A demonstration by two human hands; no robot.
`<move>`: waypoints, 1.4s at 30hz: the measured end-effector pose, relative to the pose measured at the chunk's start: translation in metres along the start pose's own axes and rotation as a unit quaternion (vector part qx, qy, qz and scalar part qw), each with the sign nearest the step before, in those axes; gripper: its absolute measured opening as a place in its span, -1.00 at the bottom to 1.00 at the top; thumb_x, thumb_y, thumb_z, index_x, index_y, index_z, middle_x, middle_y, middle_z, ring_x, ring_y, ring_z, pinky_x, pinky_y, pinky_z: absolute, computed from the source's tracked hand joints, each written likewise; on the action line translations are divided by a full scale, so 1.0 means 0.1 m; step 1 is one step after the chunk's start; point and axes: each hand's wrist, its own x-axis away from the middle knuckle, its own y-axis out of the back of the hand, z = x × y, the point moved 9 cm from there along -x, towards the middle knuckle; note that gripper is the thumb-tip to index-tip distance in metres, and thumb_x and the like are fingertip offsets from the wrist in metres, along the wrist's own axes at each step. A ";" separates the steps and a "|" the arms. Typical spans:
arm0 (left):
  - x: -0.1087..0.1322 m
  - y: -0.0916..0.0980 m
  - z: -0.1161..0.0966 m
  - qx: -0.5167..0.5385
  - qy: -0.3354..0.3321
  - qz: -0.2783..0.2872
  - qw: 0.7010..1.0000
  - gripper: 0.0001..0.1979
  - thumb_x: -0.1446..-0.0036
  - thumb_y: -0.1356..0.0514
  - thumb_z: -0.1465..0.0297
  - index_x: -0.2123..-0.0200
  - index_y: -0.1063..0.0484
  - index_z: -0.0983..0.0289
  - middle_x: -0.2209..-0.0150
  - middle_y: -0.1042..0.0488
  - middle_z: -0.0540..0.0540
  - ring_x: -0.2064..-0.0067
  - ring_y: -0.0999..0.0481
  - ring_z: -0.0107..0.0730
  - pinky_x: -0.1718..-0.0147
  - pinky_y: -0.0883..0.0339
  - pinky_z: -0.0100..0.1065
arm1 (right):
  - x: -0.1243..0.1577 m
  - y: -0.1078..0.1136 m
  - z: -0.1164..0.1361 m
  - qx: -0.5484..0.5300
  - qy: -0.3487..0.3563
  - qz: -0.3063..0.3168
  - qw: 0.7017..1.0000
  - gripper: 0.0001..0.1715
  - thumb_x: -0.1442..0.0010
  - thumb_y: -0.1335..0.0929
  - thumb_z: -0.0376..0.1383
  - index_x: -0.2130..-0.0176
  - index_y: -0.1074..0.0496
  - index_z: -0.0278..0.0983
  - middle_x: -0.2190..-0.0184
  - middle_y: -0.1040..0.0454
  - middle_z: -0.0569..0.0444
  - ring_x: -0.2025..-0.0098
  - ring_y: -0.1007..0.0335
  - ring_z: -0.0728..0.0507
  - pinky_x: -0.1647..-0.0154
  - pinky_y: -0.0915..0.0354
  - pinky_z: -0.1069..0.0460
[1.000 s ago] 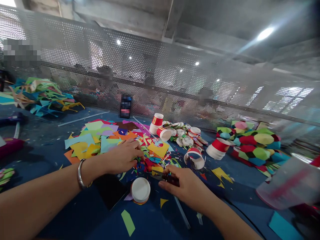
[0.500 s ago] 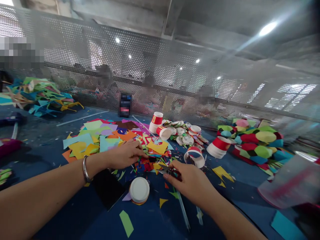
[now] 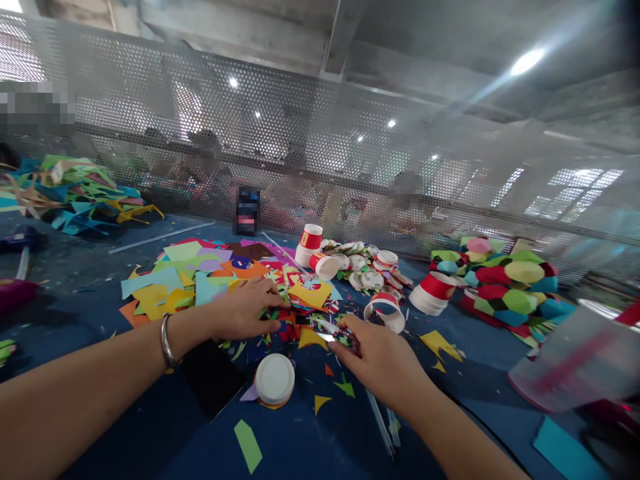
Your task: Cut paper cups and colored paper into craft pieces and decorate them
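My left hand, with a metal bracelet on its wrist, lies on a heap of coloured paper scraps, fingers and thumb curled in a pinch on some of them. My right hand is closed round a pair of dark-handled scissors, whose blades point left into the heap's near edge. A white upturned paper cup stands just in front of both hands. Beside it lies a black sheet, under my left wrist.
Red-and-white paper cups and cut cup rings lie behind the heap, a stack of cups to the right. Further right are coloured paper shapes and a clear plastic tub. A perforated metal screen closes the back.
My right hand has moved forward and left with the scissors, up to the scrap heap. My left hand has stayed on the heap, its fingers shifting slightly.
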 end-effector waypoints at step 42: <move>0.17 0.15 -0.46 -0.036 -0.062 0.033 0.997 -0.68 -0.13 -0.11 0.55 0.16 -0.53 0.07 0.22 -0.53 0.00 0.07 -0.38 -0.21 0.01 -0.14 -0.14 | 0.05 -0.03 0.15 -0.011 0.050 0.004 0.999 -0.74 -0.21 -0.35 -0.21 0.09 -0.47 -0.21 0.26 -0.62 -0.05 0.24 -0.55 -0.29 0.36 -0.21 -0.02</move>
